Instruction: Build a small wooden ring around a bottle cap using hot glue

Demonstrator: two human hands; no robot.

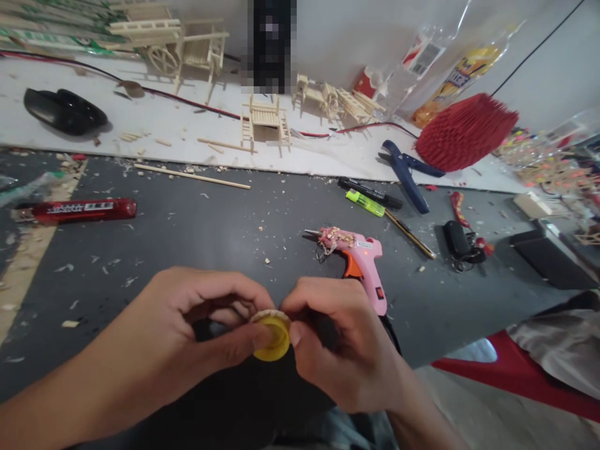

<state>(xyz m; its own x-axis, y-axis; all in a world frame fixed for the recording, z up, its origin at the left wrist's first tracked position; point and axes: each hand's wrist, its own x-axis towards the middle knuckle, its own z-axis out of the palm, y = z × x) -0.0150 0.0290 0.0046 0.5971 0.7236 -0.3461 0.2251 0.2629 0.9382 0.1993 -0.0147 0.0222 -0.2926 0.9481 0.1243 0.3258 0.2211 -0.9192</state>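
Note:
Between my two hands is a small round yellow cap with a pale, segmented strip along its far edge. My left hand pinches the cap, its thumb pressed on the inner face. On the other side, my right hand is closed, with thumb and forefinger at the rim and the strip. Whatever small piece its fingertips may grip is hidden. Just beyond my right hand lies a pink glue gun with an orange trigger, its nozzle pointing left.
Small wooden stick models stand on the white ledge. A red bottle and a thin stick lie at the left. Toward the right are a black marker, a green highlighter, dark blue cutters and a red bundle.

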